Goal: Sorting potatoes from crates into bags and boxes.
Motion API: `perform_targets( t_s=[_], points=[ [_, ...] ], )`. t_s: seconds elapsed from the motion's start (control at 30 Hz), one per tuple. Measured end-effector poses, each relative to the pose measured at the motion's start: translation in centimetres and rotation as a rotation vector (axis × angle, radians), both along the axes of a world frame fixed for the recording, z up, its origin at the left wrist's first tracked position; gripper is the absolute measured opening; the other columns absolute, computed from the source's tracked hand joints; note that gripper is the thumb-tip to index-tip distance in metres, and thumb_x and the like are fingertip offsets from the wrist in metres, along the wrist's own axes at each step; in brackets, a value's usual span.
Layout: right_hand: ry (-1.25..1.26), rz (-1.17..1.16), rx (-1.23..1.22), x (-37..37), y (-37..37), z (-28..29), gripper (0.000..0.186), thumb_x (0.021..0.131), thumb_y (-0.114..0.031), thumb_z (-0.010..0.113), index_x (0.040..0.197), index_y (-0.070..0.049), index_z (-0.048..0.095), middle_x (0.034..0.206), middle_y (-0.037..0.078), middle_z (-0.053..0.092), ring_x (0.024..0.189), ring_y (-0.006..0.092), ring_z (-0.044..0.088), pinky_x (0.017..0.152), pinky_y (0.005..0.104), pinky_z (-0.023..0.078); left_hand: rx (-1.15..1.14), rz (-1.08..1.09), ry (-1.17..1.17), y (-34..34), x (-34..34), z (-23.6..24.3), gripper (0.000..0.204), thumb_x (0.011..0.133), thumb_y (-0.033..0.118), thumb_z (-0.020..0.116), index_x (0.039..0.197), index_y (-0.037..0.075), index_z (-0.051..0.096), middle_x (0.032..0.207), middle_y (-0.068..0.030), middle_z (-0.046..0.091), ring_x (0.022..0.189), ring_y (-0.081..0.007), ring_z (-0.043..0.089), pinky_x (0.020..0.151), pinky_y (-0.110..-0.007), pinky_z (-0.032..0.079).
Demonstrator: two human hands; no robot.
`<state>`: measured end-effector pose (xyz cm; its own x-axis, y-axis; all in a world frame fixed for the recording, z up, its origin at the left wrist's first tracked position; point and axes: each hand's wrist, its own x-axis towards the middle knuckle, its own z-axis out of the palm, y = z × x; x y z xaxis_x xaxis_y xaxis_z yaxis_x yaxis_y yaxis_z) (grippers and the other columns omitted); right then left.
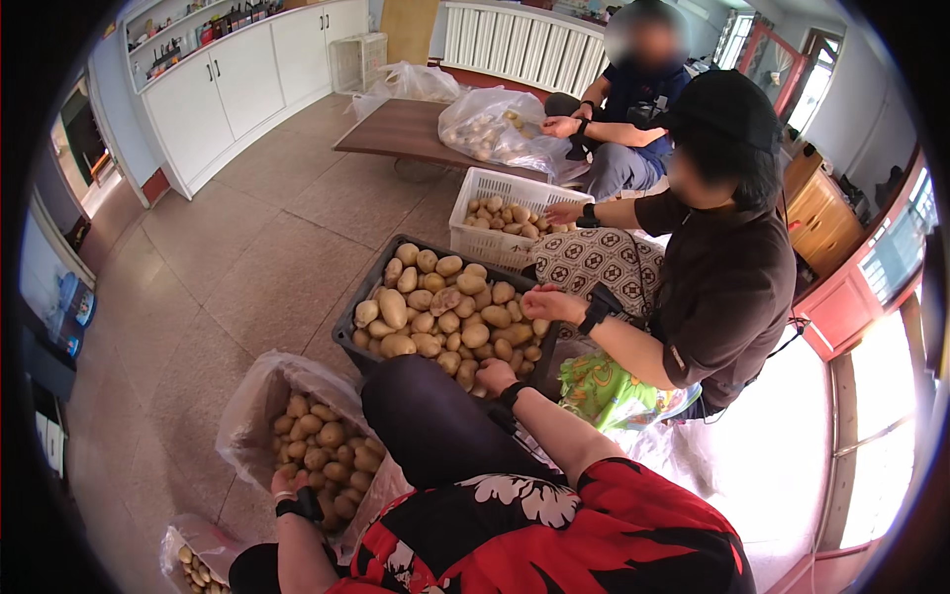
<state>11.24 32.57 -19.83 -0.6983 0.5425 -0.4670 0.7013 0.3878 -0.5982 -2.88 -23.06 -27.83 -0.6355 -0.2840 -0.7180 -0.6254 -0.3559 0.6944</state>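
My left hand [289, 482] is at the left side of a plastic-lined bag of potatoes [332, 445], its fingers curled; whether it holds a potato I cannot make out. My right hand [494, 377] reaches into the near edge of a dark plastic crate [348, 315] heaped with potatoes [426, 307], its fingers curled among them, what they grip partly hidden. A smaller open bag of potatoes [193, 569] is at the lower left.
A co-worker in brown [732, 287] reaches over the dark crate and a white crate [460, 233]. Another person [638, 129] sits behind by a low table [386, 139] with bagged potatoes [495, 127]. Cabinets [223, 94] line the back left.
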Motion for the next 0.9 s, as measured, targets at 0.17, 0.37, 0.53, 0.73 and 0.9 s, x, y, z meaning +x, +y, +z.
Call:
perform_targets(
  t_s=[0.17,0.37,0.53,0.73,0.9],
  points=[
    [0.045,-0.022,0.091,0.0,0.3,0.0,0.039,0.076,-0.024,0.058,0.11,-0.004,0.063,0.108,0.015,0.063,0.099,0.0276,0.061,0.086,0.0335,0.048,0.029,-0.176,-0.011,0.0,0.2,0.5,0.037,0.084,0.02,0.052,0.11,-0.006,0.047,0.091,-0.0222,0.057,0.067,-0.0335,0.063,0.053,-0.043,0.055],
    [0.04,-0.101,0.043,0.1,0.4,0.7,0.034,0.075,-0.021,0.061,0.104,-0.004,0.065,0.1,0.015,0.066,0.094,0.0273,0.062,0.083,0.035,0.048,0.066,0.021,-0.094,1.2,0.9,1.8,0.035,0.086,0.018,0.052,0.115,0.0,0.044,0.087,-0.02,0.056,0.068,-0.0314,0.061,0.054,-0.04,0.054],
    [0.049,-0.078,0.104,0.0,0.3,0.5,0.028,0.075,-0.02,0.062,0.098,-0.005,0.067,0.097,0.015,0.066,0.093,0.029,0.062,0.083,0.0359,0.048,0.153,-0.083,-0.164,1.1,0.4,1.7,0.03,0.087,0.019,0.052,0.111,0.002,0.045,0.089,-0.0176,0.055,0.069,-0.0321,0.06,0.057,-0.041,0.054],
    [0.074,-0.12,0.162,0.0,0.2,0.0,0.023,0.074,-0.019,0.062,0.092,-0.007,0.068,0.094,0.016,0.067,0.093,0.0305,0.062,0.084,0.0378,0.048,0.212,-0.14,-0.149,1.5,0.9,2.0,0.033,0.087,0.022,0.051,0.114,0.004,0.044,0.094,-0.0166,0.057,0.074,-0.0289,0.06,0.058,-0.038,0.054],
    [0.119,-0.126,0.142,0.5,0.5,-0.2,0.023,0.072,-0.02,0.063,0.09,-0.007,0.069,0.092,0.015,0.067,0.092,0.0303,0.062,0.084,0.0378,0.048,0.188,-0.145,-0.092,2.7,1.3,3.5,0.037,0.088,0.024,0.05,0.118,0.005,0.042,0.097,-0.0161,0.057,0.075,-0.0262,0.06,0.06,-0.036,0.053]
  ],
)
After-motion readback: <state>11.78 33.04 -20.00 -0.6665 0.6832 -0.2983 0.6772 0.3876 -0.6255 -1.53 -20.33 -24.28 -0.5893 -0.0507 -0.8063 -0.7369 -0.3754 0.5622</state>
